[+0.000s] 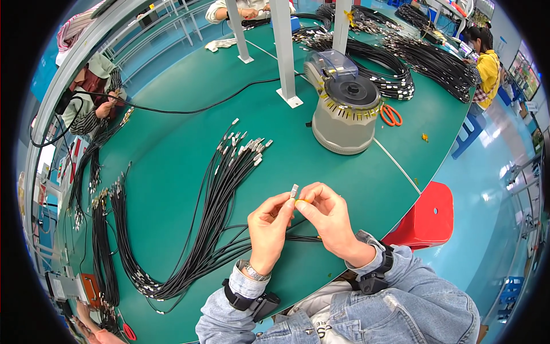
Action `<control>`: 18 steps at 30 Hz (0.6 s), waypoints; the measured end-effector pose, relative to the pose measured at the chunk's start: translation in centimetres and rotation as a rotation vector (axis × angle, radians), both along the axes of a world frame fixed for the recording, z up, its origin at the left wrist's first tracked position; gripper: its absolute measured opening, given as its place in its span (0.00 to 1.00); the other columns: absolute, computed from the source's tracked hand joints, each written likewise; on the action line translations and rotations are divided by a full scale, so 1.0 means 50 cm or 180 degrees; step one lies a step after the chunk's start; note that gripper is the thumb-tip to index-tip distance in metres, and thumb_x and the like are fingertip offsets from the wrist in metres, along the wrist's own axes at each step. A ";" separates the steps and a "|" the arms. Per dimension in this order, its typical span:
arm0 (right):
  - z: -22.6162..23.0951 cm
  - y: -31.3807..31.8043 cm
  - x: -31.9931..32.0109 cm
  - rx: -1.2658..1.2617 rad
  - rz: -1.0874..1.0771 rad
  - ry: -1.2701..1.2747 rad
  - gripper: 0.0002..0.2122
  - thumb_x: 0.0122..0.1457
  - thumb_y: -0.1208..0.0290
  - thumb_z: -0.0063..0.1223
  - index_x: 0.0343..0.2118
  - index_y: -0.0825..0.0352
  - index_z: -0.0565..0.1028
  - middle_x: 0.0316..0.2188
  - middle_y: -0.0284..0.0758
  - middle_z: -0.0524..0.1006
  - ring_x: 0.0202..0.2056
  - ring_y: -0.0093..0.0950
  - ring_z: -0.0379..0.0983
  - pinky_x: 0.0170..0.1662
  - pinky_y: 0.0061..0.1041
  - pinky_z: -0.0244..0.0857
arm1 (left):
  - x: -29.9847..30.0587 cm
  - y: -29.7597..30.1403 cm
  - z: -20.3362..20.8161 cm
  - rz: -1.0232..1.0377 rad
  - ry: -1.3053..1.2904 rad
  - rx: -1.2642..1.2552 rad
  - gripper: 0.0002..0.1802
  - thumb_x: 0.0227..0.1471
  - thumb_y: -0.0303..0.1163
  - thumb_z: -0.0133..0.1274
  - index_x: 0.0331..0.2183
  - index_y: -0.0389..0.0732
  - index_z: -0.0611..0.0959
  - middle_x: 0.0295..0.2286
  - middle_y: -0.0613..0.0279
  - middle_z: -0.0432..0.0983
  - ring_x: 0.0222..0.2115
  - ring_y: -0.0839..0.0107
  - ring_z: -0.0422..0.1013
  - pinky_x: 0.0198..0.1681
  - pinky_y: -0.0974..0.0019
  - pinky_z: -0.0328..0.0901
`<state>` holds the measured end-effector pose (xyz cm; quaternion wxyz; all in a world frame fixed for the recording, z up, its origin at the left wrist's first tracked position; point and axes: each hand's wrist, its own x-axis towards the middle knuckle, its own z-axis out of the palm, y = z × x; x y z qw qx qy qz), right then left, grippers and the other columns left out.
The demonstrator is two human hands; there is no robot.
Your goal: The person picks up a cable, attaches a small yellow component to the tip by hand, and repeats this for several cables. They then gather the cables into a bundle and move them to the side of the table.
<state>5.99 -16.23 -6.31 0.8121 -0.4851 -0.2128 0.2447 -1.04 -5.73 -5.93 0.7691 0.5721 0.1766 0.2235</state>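
Note:
Over the green table's near side, my left hand (268,234) is closed in a pinch around a black cable just below its silvery connector (294,190), which points up. My right hand (333,222) meets it from the right, thumb and forefinger pinching a small yellow piece of tape (307,200) against the cable by the connector. Fingers hide most of the tape. Left of my hands lies a bundle of black cables (197,229), their metal connectors fanned out at the far end. Beyond my hands stands a round tape dispenser (345,126) with yellow strips around its rim.
Orange-handled scissors (391,115) lie right of the dispenser. Grey metal posts (285,69) rise from the table (172,137). More cable bundles (381,66) lie at the back right. A red stool (427,217) stands by the right edge. Other people work around the table.

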 end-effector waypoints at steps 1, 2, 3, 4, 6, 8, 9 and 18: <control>-0.001 0.003 -0.001 -0.0022 -0.0016 -0.0053 0.05 0.53 0.78 0.51 0.28 0.68 0.66 0.32 0.31 0.68 0.35 0.18 0.65 0.40 0.20 0.62 | 0.000 -0.003 0.000 0.0043 0.0018 0.0060 0.09 0.50 0.23 0.51 0.36 0.34 0.79 0.27 0.65 0.75 0.22 0.83 0.64 0.23 0.79 0.59; -0.002 0.005 -0.001 -0.0032 -0.0014 -0.0053 0.05 0.53 0.78 0.51 0.28 0.68 0.66 0.32 0.31 0.68 0.35 0.18 0.65 0.40 0.20 0.62 | 0.000 -0.006 -0.001 0.0091 0.0037 0.0119 0.09 0.49 0.23 0.52 0.36 0.34 0.79 0.27 0.65 0.75 0.21 0.82 0.64 0.23 0.80 0.59; -0.002 0.007 -0.002 -0.0011 -0.0029 -0.0074 0.05 0.54 0.78 0.51 0.28 0.68 0.66 0.32 0.31 0.68 0.35 0.18 0.65 0.39 0.20 0.62 | 0.000 -0.008 0.000 0.0141 0.0056 0.0178 0.10 0.49 0.23 0.52 0.36 0.34 0.79 0.27 0.65 0.75 0.21 0.82 0.65 0.22 0.80 0.59; -0.002 0.009 -0.003 0.0010 -0.0043 -0.0096 0.04 0.54 0.78 0.51 0.28 0.68 0.66 0.32 0.31 0.68 0.35 0.18 0.65 0.38 0.19 0.63 | 0.000 -0.009 0.000 0.0145 0.0056 0.0169 0.10 0.49 0.23 0.52 0.36 0.34 0.79 0.27 0.65 0.75 0.21 0.82 0.65 0.22 0.80 0.59; -0.001 0.012 -0.005 0.0023 -0.0052 -0.0117 0.04 0.54 0.79 0.50 0.28 0.68 0.66 0.32 0.31 0.68 0.34 0.19 0.65 0.37 0.19 0.63 | 0.000 -0.011 0.001 0.0196 0.0039 0.0183 0.10 0.49 0.23 0.52 0.37 0.34 0.79 0.27 0.64 0.75 0.21 0.82 0.66 0.22 0.80 0.60; 0.003 0.016 -0.008 0.0053 -0.0107 0.0029 0.04 0.54 0.79 0.50 0.28 0.69 0.66 0.33 0.32 0.68 0.34 0.19 0.66 0.35 0.19 0.64 | 0.000 -0.012 0.002 0.0215 0.0029 0.0188 0.10 0.49 0.23 0.52 0.37 0.34 0.79 0.27 0.64 0.75 0.21 0.82 0.66 0.22 0.80 0.61; 0.004 0.017 -0.009 0.0070 -0.0136 0.0103 0.04 0.54 0.80 0.50 0.28 0.69 0.67 0.33 0.32 0.68 0.34 0.19 0.66 0.35 0.19 0.65 | 0.000 -0.014 0.002 0.0244 0.0040 0.0207 0.10 0.49 0.23 0.52 0.37 0.34 0.79 0.27 0.64 0.75 0.22 0.82 0.67 0.22 0.80 0.61; -0.013 0.025 -0.007 0.0117 -0.0323 -0.0072 0.04 0.53 0.81 0.49 0.27 0.69 0.66 0.33 0.32 0.68 0.33 0.19 0.67 0.33 0.18 0.67 | -0.003 -0.019 -0.002 0.0383 0.0028 0.0293 0.10 0.49 0.23 0.52 0.37 0.34 0.79 0.28 0.63 0.76 0.24 0.81 0.69 0.24 0.79 0.64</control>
